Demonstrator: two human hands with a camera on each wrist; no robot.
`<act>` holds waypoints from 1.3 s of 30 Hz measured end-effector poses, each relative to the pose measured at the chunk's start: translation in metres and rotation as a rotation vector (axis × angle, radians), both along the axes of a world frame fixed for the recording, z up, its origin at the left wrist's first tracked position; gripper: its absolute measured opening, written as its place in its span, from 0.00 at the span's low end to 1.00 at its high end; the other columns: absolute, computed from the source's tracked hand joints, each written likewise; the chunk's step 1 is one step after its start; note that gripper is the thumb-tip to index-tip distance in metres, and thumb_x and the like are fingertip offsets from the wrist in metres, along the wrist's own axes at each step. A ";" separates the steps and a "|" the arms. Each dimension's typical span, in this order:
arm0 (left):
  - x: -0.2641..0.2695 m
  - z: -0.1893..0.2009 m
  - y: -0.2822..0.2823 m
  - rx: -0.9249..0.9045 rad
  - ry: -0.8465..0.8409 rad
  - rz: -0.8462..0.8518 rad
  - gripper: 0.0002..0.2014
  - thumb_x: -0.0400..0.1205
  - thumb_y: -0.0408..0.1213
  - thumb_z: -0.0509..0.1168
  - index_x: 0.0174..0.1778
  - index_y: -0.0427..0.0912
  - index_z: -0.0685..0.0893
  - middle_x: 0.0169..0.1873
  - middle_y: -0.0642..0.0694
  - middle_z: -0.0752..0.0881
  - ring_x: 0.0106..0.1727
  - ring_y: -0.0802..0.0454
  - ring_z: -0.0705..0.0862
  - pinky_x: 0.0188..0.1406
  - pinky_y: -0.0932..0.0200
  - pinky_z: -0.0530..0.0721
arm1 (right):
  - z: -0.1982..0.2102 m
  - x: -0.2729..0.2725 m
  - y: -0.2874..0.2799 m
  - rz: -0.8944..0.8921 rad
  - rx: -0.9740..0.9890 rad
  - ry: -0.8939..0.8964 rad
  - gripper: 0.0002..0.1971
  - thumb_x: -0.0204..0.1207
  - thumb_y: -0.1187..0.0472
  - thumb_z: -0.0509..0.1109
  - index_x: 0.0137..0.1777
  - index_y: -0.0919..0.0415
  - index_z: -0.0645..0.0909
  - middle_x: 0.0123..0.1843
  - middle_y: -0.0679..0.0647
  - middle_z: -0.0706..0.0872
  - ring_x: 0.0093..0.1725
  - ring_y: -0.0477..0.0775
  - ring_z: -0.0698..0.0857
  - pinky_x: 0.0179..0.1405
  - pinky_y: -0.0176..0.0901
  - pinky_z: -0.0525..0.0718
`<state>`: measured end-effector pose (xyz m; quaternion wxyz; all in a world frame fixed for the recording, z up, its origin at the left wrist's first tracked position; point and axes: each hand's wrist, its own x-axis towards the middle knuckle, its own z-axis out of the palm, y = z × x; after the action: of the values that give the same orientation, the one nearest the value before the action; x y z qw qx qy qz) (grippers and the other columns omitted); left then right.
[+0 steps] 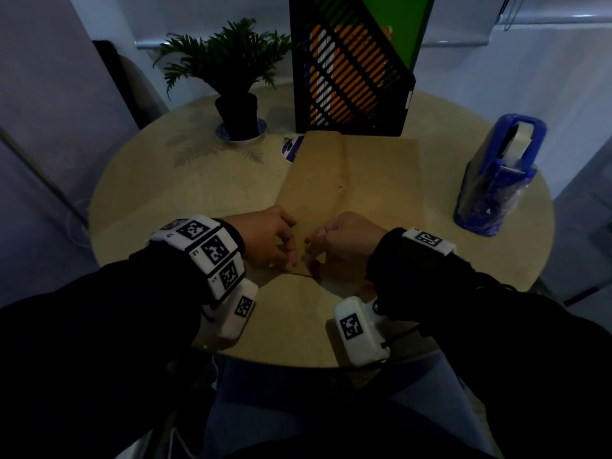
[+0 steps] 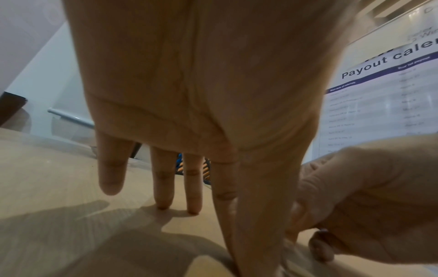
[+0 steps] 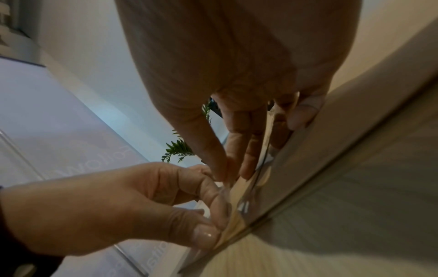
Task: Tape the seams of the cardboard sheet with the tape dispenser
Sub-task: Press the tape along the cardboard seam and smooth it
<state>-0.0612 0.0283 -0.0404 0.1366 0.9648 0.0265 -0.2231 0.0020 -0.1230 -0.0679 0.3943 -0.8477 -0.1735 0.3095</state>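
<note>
A brown cardboard sheet [image 1: 381,180] lies flat on the round table [image 1: 185,190], with a seam [image 1: 346,167] running away from me. Both hands meet at its near end. A clear strip of tape [image 3: 239,202] stretches between them just above the cardboard. My left hand [image 1: 291,256] pinches the strip's near end with thumb and index, while its middle and ring fingertips [image 2: 163,206] touch the sheet. The thumb and index of my right hand [image 1: 309,250] pinch the strip close by. The blue tape dispenser [image 1: 500,173] stands upright at the table's right side, away from both hands.
A potted plant [image 1: 231,67] stands at the back left. A black slotted file holder [image 1: 351,71] rises behind the cardboard's far edge. A purple sticker [image 1: 293,149] lies beside the sheet's far left corner. Bare tabletop shows left of the cardboard.
</note>
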 end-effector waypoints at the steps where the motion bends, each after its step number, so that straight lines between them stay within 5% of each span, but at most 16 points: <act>1: 0.000 0.001 -0.001 0.003 0.000 -0.001 0.07 0.76 0.44 0.73 0.38 0.62 0.83 0.75 0.52 0.63 0.76 0.56 0.66 0.72 0.55 0.73 | 0.001 -0.001 0.000 0.002 0.001 -0.002 0.16 0.72 0.61 0.73 0.59 0.67 0.86 0.62 0.64 0.87 0.54 0.60 0.86 0.56 0.46 0.82; 5: 0.000 0.002 -0.001 0.017 0.011 -0.009 0.03 0.77 0.44 0.71 0.44 0.58 0.85 0.76 0.52 0.62 0.76 0.55 0.66 0.71 0.58 0.72 | 0.003 0.002 0.001 -0.006 -0.017 0.012 0.14 0.69 0.59 0.77 0.52 0.67 0.90 0.61 0.58 0.88 0.61 0.56 0.85 0.64 0.53 0.83; 10: 0.001 0.003 -0.001 0.043 0.010 -0.028 0.08 0.82 0.44 0.65 0.53 0.51 0.87 0.78 0.50 0.61 0.76 0.55 0.65 0.64 0.64 0.66 | 0.000 0.000 0.004 -0.046 0.013 0.049 0.14 0.65 0.62 0.79 0.48 0.71 0.90 0.60 0.64 0.88 0.61 0.63 0.85 0.48 0.50 0.82; 13: 0.002 0.003 -0.001 0.052 0.017 -0.034 0.10 0.84 0.45 0.62 0.55 0.50 0.87 0.78 0.50 0.61 0.78 0.55 0.63 0.70 0.61 0.66 | 0.000 -0.001 0.003 -0.048 0.010 0.033 0.15 0.66 0.61 0.78 0.49 0.71 0.89 0.59 0.63 0.89 0.61 0.62 0.86 0.47 0.48 0.81; 16: 0.003 0.001 -0.001 0.051 0.014 -0.040 0.11 0.83 0.46 0.63 0.55 0.49 0.87 0.78 0.49 0.61 0.78 0.56 0.62 0.73 0.59 0.66 | 0.003 -0.002 0.002 -0.034 0.008 0.012 0.14 0.68 0.61 0.77 0.49 0.71 0.89 0.60 0.62 0.88 0.62 0.61 0.86 0.59 0.56 0.85; 19: 0.003 0.001 -0.002 0.060 0.012 -0.042 0.09 0.81 0.47 0.65 0.52 0.49 0.87 0.77 0.50 0.62 0.76 0.56 0.64 0.64 0.64 0.67 | 0.004 -0.003 0.001 -0.018 0.000 0.000 0.13 0.70 0.62 0.76 0.50 0.71 0.89 0.60 0.62 0.89 0.63 0.61 0.85 0.63 0.56 0.83; 24: 0.003 0.001 -0.004 0.072 -0.003 -0.031 0.05 0.77 0.48 0.70 0.42 0.52 0.83 0.75 0.50 0.63 0.76 0.56 0.65 0.65 0.62 0.69 | 0.003 -0.003 0.002 -0.029 0.002 -0.001 0.11 0.69 0.63 0.76 0.47 0.69 0.90 0.59 0.62 0.89 0.56 0.59 0.87 0.54 0.55 0.86; 29: 0.006 0.000 -0.006 0.087 -0.013 -0.034 0.11 0.77 0.48 0.71 0.49 0.47 0.87 0.74 0.48 0.64 0.75 0.56 0.66 0.65 0.61 0.72 | 0.000 -0.004 0.003 -0.066 0.039 0.024 0.09 0.66 0.66 0.77 0.43 0.72 0.89 0.57 0.67 0.88 0.54 0.64 0.87 0.54 0.62 0.86; 34: 0.008 -0.004 -0.006 0.112 -0.035 -0.051 0.11 0.76 0.48 0.72 0.46 0.46 0.86 0.70 0.47 0.67 0.76 0.55 0.65 0.68 0.59 0.74 | 0.000 -0.004 0.004 -0.050 0.041 0.033 0.12 0.66 0.66 0.75 0.46 0.76 0.88 0.55 0.67 0.89 0.45 0.57 0.83 0.42 0.49 0.79; 36: 0.009 -0.005 -0.006 0.119 -0.022 -0.061 0.10 0.76 0.50 0.71 0.44 0.46 0.86 0.65 0.47 0.72 0.77 0.53 0.64 0.70 0.55 0.75 | -0.001 -0.005 0.003 -0.061 0.047 0.068 0.12 0.64 0.66 0.74 0.43 0.77 0.86 0.49 0.69 0.87 0.44 0.59 0.81 0.42 0.50 0.79; 39: 0.010 -0.004 -0.007 0.145 -0.020 -0.063 0.11 0.75 0.50 0.72 0.44 0.47 0.85 0.70 0.47 0.68 0.75 0.52 0.67 0.70 0.53 0.76 | 0.001 -0.005 0.004 -0.050 0.032 0.049 0.17 0.64 0.64 0.74 0.48 0.78 0.85 0.56 0.71 0.87 0.43 0.58 0.80 0.44 0.54 0.83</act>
<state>-0.0513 0.0215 -0.0446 0.0598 0.9747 0.0111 -0.2153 -0.0025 -0.1193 -0.0673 0.4197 -0.8375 -0.1475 0.3171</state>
